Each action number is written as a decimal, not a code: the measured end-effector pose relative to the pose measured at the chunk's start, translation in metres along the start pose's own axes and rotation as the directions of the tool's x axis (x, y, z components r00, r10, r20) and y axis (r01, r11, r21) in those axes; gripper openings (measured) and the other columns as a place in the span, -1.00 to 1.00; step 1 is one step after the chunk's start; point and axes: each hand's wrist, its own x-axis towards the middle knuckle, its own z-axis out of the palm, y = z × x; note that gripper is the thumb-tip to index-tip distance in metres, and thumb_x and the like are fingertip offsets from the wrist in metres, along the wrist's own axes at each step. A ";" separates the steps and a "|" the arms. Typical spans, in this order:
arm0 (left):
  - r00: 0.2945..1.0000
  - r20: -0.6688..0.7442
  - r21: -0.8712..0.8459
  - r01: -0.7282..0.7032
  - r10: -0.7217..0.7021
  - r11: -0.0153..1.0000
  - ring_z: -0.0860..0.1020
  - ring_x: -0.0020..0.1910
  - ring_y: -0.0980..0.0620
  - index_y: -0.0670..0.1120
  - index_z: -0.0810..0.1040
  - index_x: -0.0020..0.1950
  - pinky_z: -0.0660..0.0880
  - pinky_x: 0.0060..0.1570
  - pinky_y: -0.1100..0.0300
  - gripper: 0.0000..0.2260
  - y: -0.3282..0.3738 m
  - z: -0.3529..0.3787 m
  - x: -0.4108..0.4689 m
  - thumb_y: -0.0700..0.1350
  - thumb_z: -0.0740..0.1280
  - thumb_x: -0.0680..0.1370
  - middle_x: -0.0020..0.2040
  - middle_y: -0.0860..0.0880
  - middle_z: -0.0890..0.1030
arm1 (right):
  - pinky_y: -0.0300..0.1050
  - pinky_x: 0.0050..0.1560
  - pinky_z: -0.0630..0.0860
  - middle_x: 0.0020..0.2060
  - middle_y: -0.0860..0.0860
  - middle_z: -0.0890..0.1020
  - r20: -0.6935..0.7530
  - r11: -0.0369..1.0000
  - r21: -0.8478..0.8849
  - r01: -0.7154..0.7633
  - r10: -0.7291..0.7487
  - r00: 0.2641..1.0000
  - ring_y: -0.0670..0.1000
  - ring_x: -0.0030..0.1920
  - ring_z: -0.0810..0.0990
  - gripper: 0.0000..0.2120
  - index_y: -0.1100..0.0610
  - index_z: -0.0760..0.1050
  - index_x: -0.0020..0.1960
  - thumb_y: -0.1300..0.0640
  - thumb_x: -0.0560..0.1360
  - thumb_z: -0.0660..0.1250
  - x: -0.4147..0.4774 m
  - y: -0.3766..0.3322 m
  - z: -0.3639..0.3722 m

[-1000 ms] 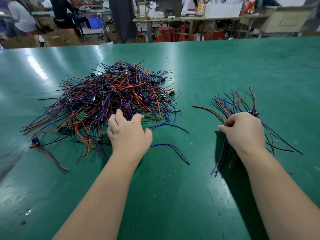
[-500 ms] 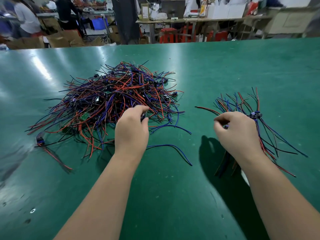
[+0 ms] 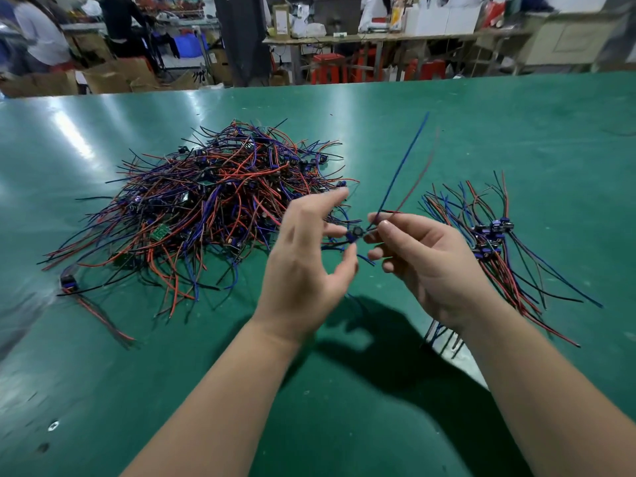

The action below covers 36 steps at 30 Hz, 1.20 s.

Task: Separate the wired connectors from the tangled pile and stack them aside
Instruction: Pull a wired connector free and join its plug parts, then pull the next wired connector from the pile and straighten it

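Handover: one wired connector [image 3: 354,234] mid-air btwn tangled pile [image 3: 213,201] and stack [image 3: 492,235].
Risk: the free blue lead [image 3: 406,160] and red lead [image 3: 418,180] stick up and out; swung low on the way right, they may hook the stack's wires and drag it out of order. A light pinch could also drop the unit onto the green table [image 3: 344,425]. L hand [image 3: 303,263]: fingers spread, relaxed, grasping nothing; fingertip contact w/ connector body can't be told. R hand [image 3: 430,263]: thumb + forefinger pinch the leads just beside the body, other fingers loosely curled.
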 end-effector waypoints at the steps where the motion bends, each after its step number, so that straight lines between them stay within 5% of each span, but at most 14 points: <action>1: 0.999 0.031 0.004 -0.026 0.026 1.000 0.58 -0.09 0.13 -0.16 0.38 0.32 0.35 0.11 0.48 -0.44 0.002 0.002 -0.001 -0.37 0.46 0.37 0.19 0.01 0.41 | -0.35 -0.39 0.43 -0.31 0.01 0.66 -0.027 1.000 -0.003 0.002 -0.002 1.000 -0.09 -0.37 0.59 -0.68 0.17 0.60 -0.09 0.04 0.21 0.44 0.000 -0.001 0.000; 7: 0.995 0.096 -0.092 0.027 -0.018 0.995 0.59 -0.10 0.20 -0.04 0.34 0.34 0.39 0.08 0.45 -0.38 0.009 0.006 -0.007 -0.30 0.51 0.37 0.16 0.03 0.46 | -0.34 -0.39 0.46 -0.43 0.01 0.62 -0.069 0.999 0.021 -0.043 0.045 0.997 -0.10 -0.43 0.57 -0.96 0.13 0.64 -0.34 0.17 0.24 0.42 0.000 -0.005 -0.001; 15: 0.938 0.152 -0.276 0.344 -0.312 0.897 0.61 -0.05 0.08 0.28 0.28 0.30 0.58 -0.06 0.21 -0.26 0.013 0.005 -0.003 -0.10 0.60 0.28 0.18 0.05 0.49 | -0.27 -0.35 0.51 -0.41 0.08 0.63 -0.054 0.996 0.010 -0.085 0.086 0.995 -0.03 -0.40 0.56 -0.93 0.21 0.59 -0.25 0.26 0.26 0.39 -0.003 -0.006 0.000; 19: 0.778 0.265 -0.402 0.626 -0.569 0.669 0.63 -0.32 0.10 0.17 0.34 0.25 0.62 -0.19 0.11 -0.29 0.018 0.007 -0.001 0.07 0.60 0.20 0.02 0.02 0.60 | -0.31 -0.44 0.51 -0.41 0.08 0.62 -0.062 0.990 0.070 -0.121 0.125 0.990 -0.06 -0.45 0.58 -0.92 0.19 0.59 -0.28 0.22 0.24 0.39 -0.002 -0.006 -0.001; 24: 0.566 0.487 -0.608 0.766 -0.666 0.207 0.65 -0.36 -0.05 0.16 0.14 0.34 0.58 -0.33 0.15 -0.25 0.023 0.013 0.001 -0.02 0.48 0.27 -0.07 -0.09 0.70 | -0.31 -0.40 0.54 -0.38 0.05 0.65 -0.044 0.981 0.166 -0.104 0.113 0.993 -0.09 -0.43 0.59 -0.94 0.13 0.65 -0.32 0.20 0.25 0.40 0.001 -0.005 -0.002; 29: 0.450 0.628 -0.564 0.826 -0.635 0.027 0.65 -0.37 0.02 -0.16 0.55 0.13 0.55 -0.41 0.28 -0.61 0.021 0.010 0.003 -0.11 0.43 0.32 -0.14 -0.08 0.70 | -0.32 -0.34 0.47 -0.25 0.06 0.70 -0.028 0.995 0.079 -0.055 0.057 0.998 -0.06 -0.29 0.63 -0.91 0.11 0.67 -0.27 0.18 0.25 0.41 0.000 -0.001 -0.002; 32: 0.420 0.641 -0.529 0.848 -0.643 0.026 0.60 -0.43 0.09 -0.19 0.61 -0.07 0.54 -0.41 0.31 -0.81 0.018 0.009 0.002 -0.14 0.43 0.36 -0.25 -0.06 0.68 | -0.30 -0.29 0.42 -0.23 0.10 0.71 -0.072 0.994 -0.104 -0.026 0.019 0.997 -0.03 -0.24 0.61 -0.91 0.13 0.65 -0.19 0.19 0.30 0.43 0.000 0.001 -0.004; 36: 0.474 0.549 -0.417 0.869 -0.689 0.267 0.55 -0.39 0.05 -0.19 0.63 -0.12 0.56 -0.31 0.26 -0.95 0.014 0.011 -0.002 -0.22 0.44 0.45 -0.29 -0.06 0.66 | -0.41 -0.32 0.42 -0.30 0.02 0.70 -0.084 0.946 -0.321 0.035 -0.065 0.994 -0.17 -0.32 0.58 -0.94 0.19 0.66 -0.14 0.28 0.40 0.44 0.001 0.001 -0.007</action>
